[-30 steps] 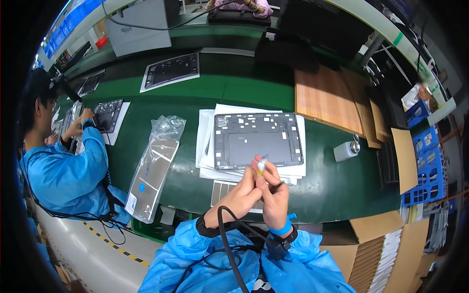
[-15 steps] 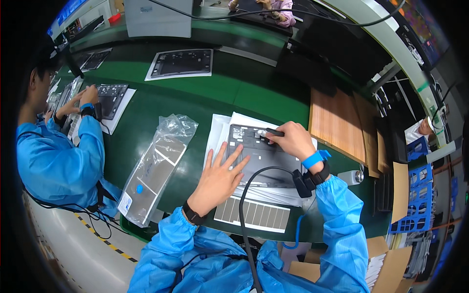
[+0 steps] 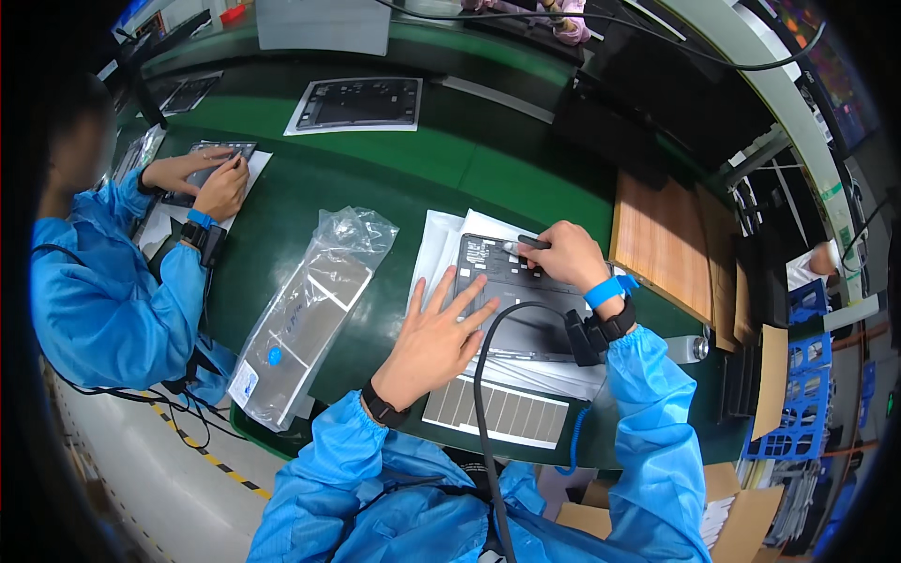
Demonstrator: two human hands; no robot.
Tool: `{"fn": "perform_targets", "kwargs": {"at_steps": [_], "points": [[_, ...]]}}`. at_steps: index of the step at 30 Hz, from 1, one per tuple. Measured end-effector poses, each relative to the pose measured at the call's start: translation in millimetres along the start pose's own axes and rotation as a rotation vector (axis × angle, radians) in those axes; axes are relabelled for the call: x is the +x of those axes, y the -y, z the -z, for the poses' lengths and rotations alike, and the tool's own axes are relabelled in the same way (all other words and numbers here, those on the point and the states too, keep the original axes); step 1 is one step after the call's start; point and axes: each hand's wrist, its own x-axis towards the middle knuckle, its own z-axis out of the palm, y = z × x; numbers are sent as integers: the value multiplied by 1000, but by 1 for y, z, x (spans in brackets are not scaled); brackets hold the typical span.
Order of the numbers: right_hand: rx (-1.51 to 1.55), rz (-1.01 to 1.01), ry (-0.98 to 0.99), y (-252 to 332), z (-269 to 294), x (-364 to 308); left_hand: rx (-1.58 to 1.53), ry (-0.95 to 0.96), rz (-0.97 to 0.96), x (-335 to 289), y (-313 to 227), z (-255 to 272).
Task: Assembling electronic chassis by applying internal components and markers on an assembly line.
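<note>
Pressing flat on the dark laptop base panel (image 3: 526,300), the left hand (image 3: 436,333) has its fingers spread wide and grips nothing; half a second ago it lay a touch further left, so it has slid onto the panel to steady it; the right hand (image 3: 568,255) is pinched together on a small dark tool (image 3: 533,243) at the panel's far edge, much where it was then, though a second ago both hands were raised together near the chest; so fitting looks underway now; the panel sits on white sheets (image 3: 441,246) on the green bench (image 3: 413,169); a bagged grey panel (image 3: 310,314) lies left; a co-worker's hands (image 3: 202,178) work far left.
</note>
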Motion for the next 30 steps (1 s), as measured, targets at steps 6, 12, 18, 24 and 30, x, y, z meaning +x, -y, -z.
{"fn": "perform_targets", "kwargs": {"at_steps": [6, 12, 18, 24, 30], "points": [[-34, 97, -105, -13, 12, -31, 82, -3, -29, -4, -4, 0], [1021, 174, 88, 40, -24, -187, -909, -40, -3, -55, -43, 20], [673, 228, -140, 68, -81, -255, -1663, 166, 512, -102, -79, -1], [388, 241, -615, 2, -79, -275, -883, -87, 356, -153, -31, 8], [1002, 190, -350, -22, -126, -279, -347, -41, 31, -136, -40, -4]]}}
